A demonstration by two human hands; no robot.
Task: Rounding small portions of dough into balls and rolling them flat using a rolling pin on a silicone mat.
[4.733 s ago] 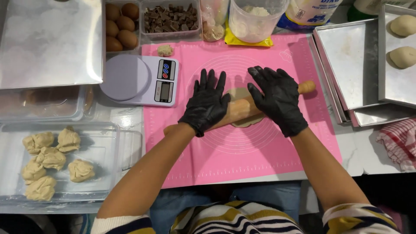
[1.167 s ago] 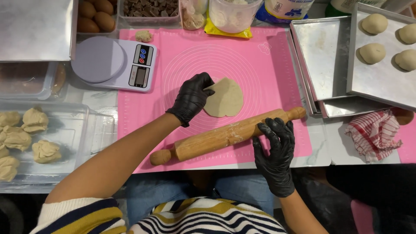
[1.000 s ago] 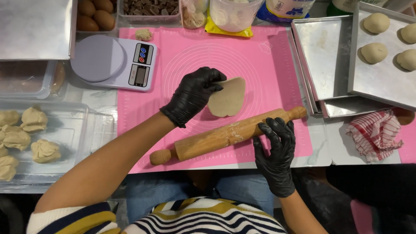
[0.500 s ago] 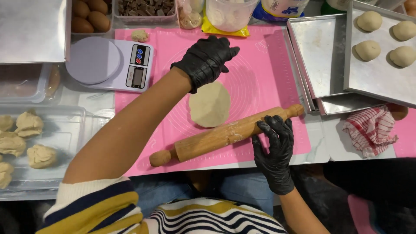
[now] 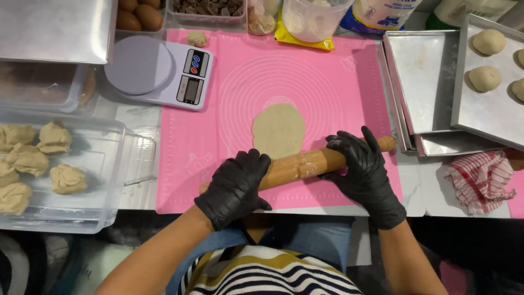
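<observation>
Behind the pink mat [image 5: 349,93], a yellow packet [image 5: 301,37] touches a blue-white bag [image 5: 382,13].

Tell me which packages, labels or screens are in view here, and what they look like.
Kitchen scale: left of the pink mat, white, round platform, small grey screen with coloured buttons.
Yellow packet: top centre, under a clear tub.
White bag: top edge, blue printed label.

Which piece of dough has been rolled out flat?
The flat round dough disc on the pink mat, just beyond the rolling pin. The lumps in the clear tub and on the metal tray are unflattened.
</observation>
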